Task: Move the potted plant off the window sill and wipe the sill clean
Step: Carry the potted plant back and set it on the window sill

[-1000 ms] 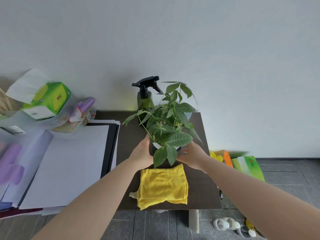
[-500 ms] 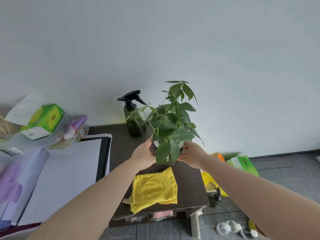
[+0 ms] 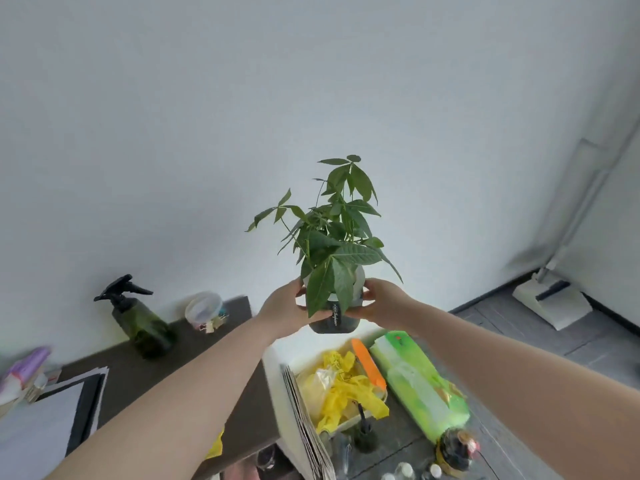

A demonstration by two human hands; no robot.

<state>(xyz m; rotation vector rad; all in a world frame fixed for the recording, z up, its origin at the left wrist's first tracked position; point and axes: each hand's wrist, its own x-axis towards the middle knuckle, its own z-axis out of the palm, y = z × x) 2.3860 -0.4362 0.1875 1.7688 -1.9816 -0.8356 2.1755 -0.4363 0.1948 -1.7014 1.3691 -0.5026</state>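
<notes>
Above the right edge of the dark desk [image 3: 156, 368], clear of its top, one potted plant [image 3: 333, 258] is held upright in the air against the pale wall. Two hands grip its dark pot: the left hand [image 3: 282, 311] wraps the left side, the right hand [image 3: 381, 301] the right side, fingers curled round it. A narrow strip of white writing runs down the pot's front, too small to read.

On the desk stand one green spray bottle [image 3: 145, 323] with a black trigger, near the back edge, and one clear round tub [image 3: 203, 308] with binder clips beside it, near the back right corner. A stack of white paper [image 3: 38, 434] on something black lies at the left, with blurred purple and white items [image 3: 20, 375] beyond it.

On the floor right of the desk sit a box of yellow rags [image 3: 341, 393], one orange item [image 3: 369, 365], one bright green packet [image 3: 419, 382] with unreadable print, and a few small bottles [image 3: 453, 448]. A white flat mop head [image 3: 550, 304] rests by the far wall.
</notes>
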